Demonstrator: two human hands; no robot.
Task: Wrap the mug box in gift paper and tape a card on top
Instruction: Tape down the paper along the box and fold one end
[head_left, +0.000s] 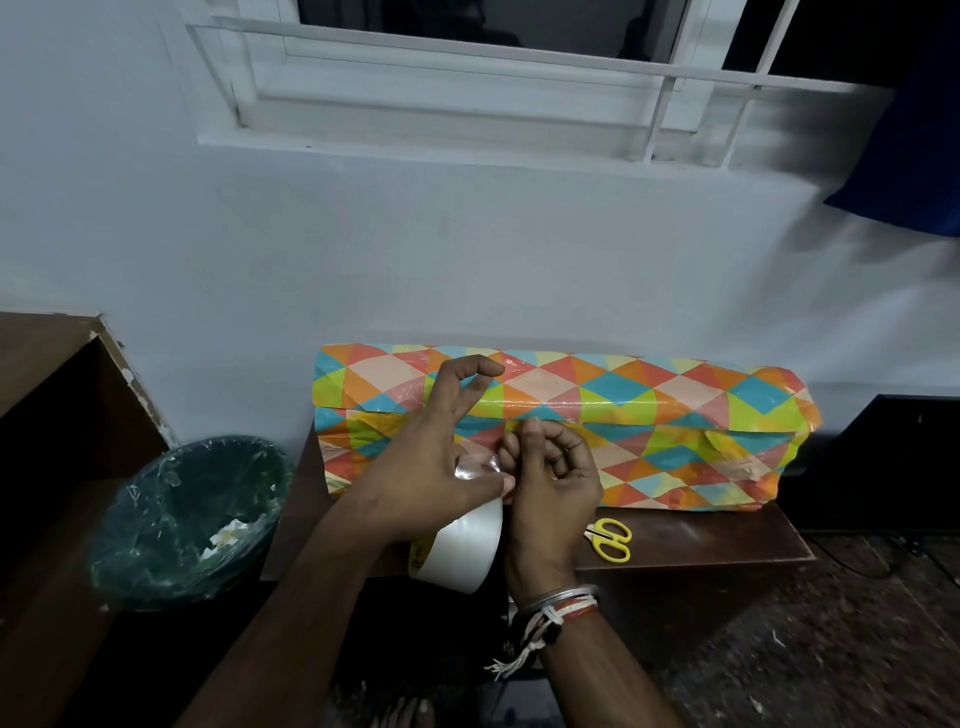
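Long box wrapped in glossy gift paper (649, 405): harlequin pattern, diamonds split into triangles in orange, teal, lime-yellow, peach and coral red.
Wide roll of glossy tape (467, 545): off-white, yellow inside the core with dark print.
Small plastic-handled scissors (610, 540): yellow handles.
Low wooden table (727, 540): dark brown.
Round bin with clear plastic liner (192, 519): dark green.
Stack of wrist bands (563, 605): silver metal, red and white thread.
Painted wall (467, 249): pale bluish-white.
Hanging cloth (904, 171): deep blue.

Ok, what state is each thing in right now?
mug box: wrapped in paper, no card on top.
tape roll: held off the table, clear strip pulled out.
left hand: holds the tape roll, thumb on it.
right hand: fingers pinch the clear strip.
scissors: shut, lying on the table.
bin: lined, paper scraps inside.
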